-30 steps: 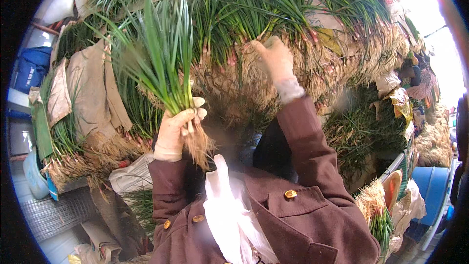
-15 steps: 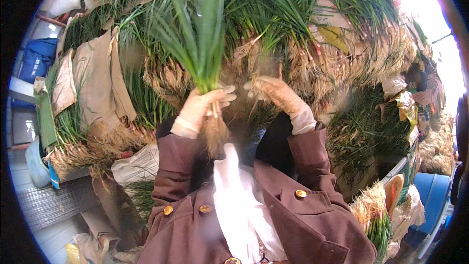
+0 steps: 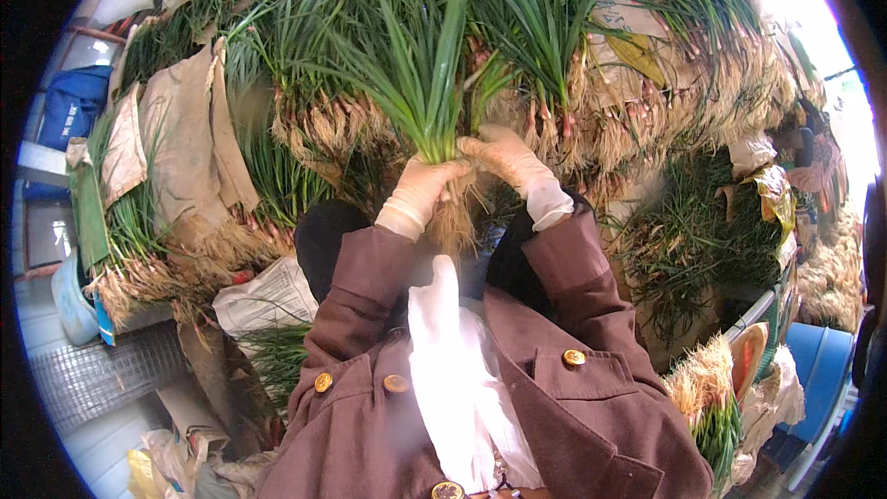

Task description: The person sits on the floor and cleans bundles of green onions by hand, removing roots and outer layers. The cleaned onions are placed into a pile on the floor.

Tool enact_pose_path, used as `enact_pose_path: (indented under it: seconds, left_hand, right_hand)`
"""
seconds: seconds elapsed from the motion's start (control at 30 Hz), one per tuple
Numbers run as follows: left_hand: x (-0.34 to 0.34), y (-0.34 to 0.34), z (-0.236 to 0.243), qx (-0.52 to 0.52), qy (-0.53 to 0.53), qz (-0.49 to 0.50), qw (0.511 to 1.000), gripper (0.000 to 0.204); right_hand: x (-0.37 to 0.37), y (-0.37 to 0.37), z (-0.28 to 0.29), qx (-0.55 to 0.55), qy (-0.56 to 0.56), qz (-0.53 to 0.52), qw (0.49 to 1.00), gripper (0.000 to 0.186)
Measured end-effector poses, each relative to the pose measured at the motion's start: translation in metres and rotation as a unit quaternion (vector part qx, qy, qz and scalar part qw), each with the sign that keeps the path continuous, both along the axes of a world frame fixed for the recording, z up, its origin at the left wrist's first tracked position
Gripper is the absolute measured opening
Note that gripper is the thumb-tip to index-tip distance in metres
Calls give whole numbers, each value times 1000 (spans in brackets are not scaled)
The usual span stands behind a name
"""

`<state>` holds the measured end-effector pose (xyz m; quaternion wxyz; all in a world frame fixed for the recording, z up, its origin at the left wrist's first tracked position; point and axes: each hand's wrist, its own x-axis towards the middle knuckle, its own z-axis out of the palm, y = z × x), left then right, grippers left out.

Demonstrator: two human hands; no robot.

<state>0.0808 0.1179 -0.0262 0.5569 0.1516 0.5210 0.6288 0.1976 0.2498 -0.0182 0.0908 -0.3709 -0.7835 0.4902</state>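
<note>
At frame centre, the gloved right hand (image 3: 506,159) has joined the left hand (image 3: 423,189), both gripping one green onion bunch (image 3: 420,83).

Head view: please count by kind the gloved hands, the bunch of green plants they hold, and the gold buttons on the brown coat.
Gloved hands: 2, left hand and right hand
Held bunch of green plants: 1
Gold buttons seen on the brown coat: 4
Total: 7
</note>
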Motion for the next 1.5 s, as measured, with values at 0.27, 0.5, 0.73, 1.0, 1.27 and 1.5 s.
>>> enact_pose_path:
  seconds: [0.27,0.5,0.73,1.0,1.27,1.5]
  left_hand:
    - [-11,-4,7,-23,61,-13,998,25]
    - [-18,-17,19,-4,-11,40,999,25]
    - [2,-12,39,4,29,-13,999,40]
    - [-3,-3,16,-9,94,4,996,17]
    - [-8,-2,14,-9,36,57,998,14]
    - [-30,-20,16,-2,17,26,1000,17]
  right_hand:
    - [-19,46,32,177,-221,32,959,51]
    - [11,167,100,227,93,-130,961,29]
    - [-2,48,80,253,-235,80,935,34]
    - [-83,42,-3,373,-332,116,859,21]
    - [-63,26,15,308,-168,-13,936,20]
    - [-13,42,29,-93,28,-61,993,32]
